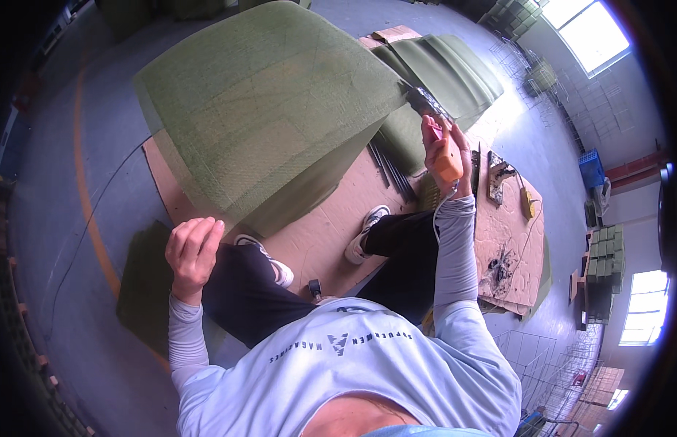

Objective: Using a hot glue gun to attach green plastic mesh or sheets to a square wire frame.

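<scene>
A large block covered in green mesh fabric stands in front of me, its sheet draped over the top and sides. My left hand is by the near left edge of that mesh, fingers curled and pressed together; whether they pinch the edge is hidden. At the block's far right corner, my right hand is closed round a corded electric hand tool with an orange handle. The tool's dark metal head points away from me, close to the mesh corner.
Folded green sheets lie beyond the block. Dark rods rest on cardboard by my feet. To my right, a scorched cardboard-topped stand bears a yellow corded item. A cable crosses the floor at left.
</scene>
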Motion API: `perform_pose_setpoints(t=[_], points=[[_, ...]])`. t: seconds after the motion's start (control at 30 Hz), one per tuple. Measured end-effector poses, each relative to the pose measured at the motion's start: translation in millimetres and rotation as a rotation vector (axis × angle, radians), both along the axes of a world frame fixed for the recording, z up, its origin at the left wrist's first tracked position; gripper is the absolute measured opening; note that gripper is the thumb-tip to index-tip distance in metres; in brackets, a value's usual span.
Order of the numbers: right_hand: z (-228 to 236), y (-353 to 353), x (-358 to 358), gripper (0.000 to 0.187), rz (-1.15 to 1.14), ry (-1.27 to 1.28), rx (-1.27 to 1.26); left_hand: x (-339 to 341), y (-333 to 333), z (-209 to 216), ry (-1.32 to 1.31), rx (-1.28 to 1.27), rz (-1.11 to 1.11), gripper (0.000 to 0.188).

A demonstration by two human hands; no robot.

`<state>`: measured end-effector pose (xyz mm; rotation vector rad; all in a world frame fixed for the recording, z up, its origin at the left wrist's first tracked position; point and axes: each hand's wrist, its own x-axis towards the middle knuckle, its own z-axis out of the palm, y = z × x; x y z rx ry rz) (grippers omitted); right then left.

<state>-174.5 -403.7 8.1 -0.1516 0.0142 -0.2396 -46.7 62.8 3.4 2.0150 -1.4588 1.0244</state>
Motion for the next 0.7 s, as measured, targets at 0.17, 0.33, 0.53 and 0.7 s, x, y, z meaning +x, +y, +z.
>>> perform_pose_setpoints(t=[0.17, 0.33, 0.53, 0.7], points=[[-9, 10, -8, 0.048, 0.018, -0.019, -0.009, -1, -1, 0, 0.013, -0.004, 0.005, 0.023], [-16, 38, -14, 0.044, -0.080, 0.043, 0.000, -1, -1, -1, 0.013, -0.011, 0.008, 0.023], [-17, 72, -19, 0.043, -0.062, 0.045, -0.035, -3, -2, -2, 0.006, -0.025, 0.019, 0.023], [-17, 98, -23, 0.042, -0.069, 0.060, -0.023, -4, -2, -1, 0.003, -0.037, 0.023, 0.024]])
